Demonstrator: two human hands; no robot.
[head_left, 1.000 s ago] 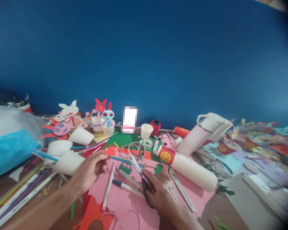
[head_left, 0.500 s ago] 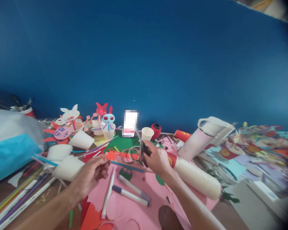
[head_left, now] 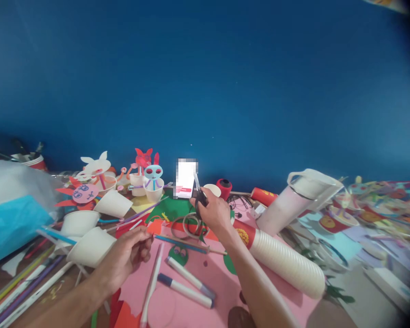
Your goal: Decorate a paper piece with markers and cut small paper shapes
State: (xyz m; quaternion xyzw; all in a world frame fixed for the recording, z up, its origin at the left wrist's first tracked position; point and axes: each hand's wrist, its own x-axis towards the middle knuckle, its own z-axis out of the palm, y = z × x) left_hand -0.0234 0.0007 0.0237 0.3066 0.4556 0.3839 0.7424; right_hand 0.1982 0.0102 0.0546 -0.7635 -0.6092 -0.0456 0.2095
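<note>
- Scissors (head_left: 198, 193) are in our right hand (head_left: 213, 209), toward the far edge of the tabletop (head_left: 330, 314); our grip is closed around the black handles, and the blades point away from us.
- A second ago we had them lower, beside the markers on the pink paper (head_left: 225, 291); now the hand has reached forward, and the blades overlap the right edge of the bright screen (head_left: 185, 177). We cannot tell if anything touches it.
- Our left hand (head_left: 131, 253) has hardly moved: it hovers over the pink paper's far-left corner, fingers curled narrow, tips just beside the end of the blue strip (head_left: 182, 242). We cannot tell whether it pinches that strip.
- With the right hand gone from there, both the upper marker (head_left: 190, 278) and the lower marker (head_left: 186, 290) lie uncovered, side by side. Our right forearm now crosses the paper instead, and the hand partly hides the white cup (head_left: 212, 189) behind it.
- For the work, we judge that this means a break in cutting: the blades are well apart from the blue strip and the green face piece (head_left: 178, 255), and our two hands are no longer working close together.
</note>
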